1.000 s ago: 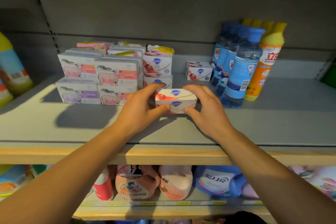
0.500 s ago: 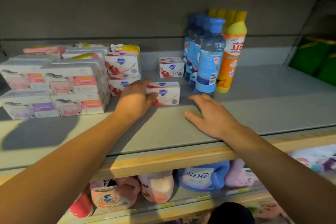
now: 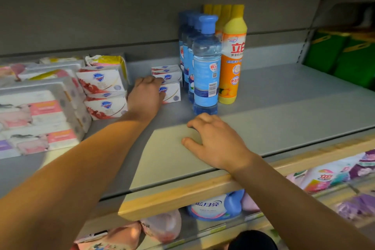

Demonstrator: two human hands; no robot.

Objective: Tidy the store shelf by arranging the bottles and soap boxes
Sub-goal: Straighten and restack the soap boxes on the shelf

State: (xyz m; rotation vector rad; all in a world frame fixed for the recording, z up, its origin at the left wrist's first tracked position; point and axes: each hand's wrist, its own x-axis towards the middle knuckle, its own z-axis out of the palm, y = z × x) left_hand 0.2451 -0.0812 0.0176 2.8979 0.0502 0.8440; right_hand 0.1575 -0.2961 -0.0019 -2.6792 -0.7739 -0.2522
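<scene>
Resting against a white soap box (image 3: 172, 92) with blue shield logo, the left hand (image 3: 145, 97) curls over its near end beside the bottles (image 3: 206, 71); right hand (image 3: 215, 141) lies flat, empty, nearer the shelf (image 3: 284, 111) edge.

1. The soap box (image 3: 172, 91), gripped by both hands a second ago, now sits farther back on the shelf (image 3: 284, 107), directly in front of the small stack by the blue bottles.
2. Left hand (image 3: 146, 96) alone contacts it, fingers over its left end.
3. Right hand (image 3: 215, 140) has released, resting flat near the shelf's front edge.
</scene>
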